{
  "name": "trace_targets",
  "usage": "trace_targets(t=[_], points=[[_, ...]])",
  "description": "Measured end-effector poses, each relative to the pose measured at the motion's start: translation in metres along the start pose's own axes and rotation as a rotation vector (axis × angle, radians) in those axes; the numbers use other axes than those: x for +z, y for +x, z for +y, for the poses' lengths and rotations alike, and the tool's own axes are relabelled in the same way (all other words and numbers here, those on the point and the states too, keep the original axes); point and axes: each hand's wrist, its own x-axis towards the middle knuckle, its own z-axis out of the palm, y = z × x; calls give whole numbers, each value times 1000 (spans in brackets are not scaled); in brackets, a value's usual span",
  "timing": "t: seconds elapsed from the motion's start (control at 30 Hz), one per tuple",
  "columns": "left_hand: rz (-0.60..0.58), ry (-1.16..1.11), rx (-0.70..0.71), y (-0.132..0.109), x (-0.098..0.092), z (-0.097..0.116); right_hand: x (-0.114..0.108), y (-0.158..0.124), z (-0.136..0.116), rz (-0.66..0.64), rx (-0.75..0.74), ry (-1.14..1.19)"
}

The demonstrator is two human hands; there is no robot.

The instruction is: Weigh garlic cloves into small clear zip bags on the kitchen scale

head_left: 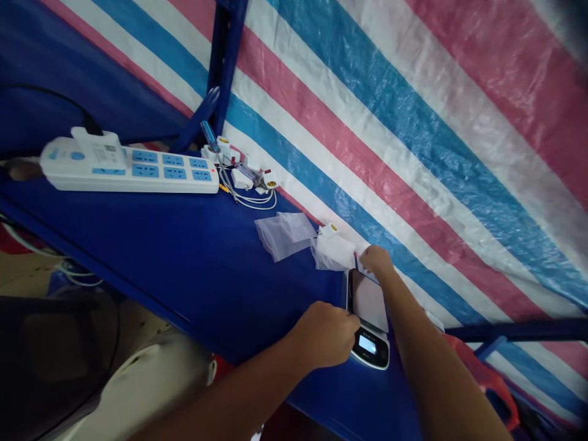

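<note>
A small digital kitchen scale [368,343] with a lit display and a flat weighing plate [369,303] lies on the blue tabletop [193,251]. My left hand [327,335] is closed at the scale's left side, its fingertips on the edge beside the display. Past the far end of the plate, my right hand [376,260] is closed with curled fingers; whatever is in them is too small to make out. Just left of that hand lie a white plug adapter [329,231] and clear plastic bags [285,235].
A white power strip [160,170] with a plugged-in adapter runs along the back left. Near it are a blue-handled screwdriver [210,136], a coiled white cable [257,200] and several small white parts. A striped tarp [367,122] rises behind; a red bag [487,373] sits right.
</note>
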Motion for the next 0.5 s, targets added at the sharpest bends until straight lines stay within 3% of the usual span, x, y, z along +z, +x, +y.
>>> trace_targets(t=[0.1, 0.17, 0.23, 0.27, 0.3, 0.37, 0.5], points=[[430, -112, -110, 5, -3, -2, -36, -24, -10, -6, -68, 137], [729, -219, -183, 8, -9, -4, -66, -52, -13, -83, -218, 259], [858, -308, -148, 9, -18, -4, -93, -86, -10, -286, -521, 428], [866, -343, -100, 9, -23, -3, -103, -104, -7, -375, -577, 428], [835, -386, -41, 9, -27, -1, -110, -122, -2, -419, -591, 394], [672, -531, 58, 6, -35, 5, -115, -155, 10, -377, -559, 331], [42, -977, -46, -2, -43, 22, -104, -208, 43, -301, -461, 431]])
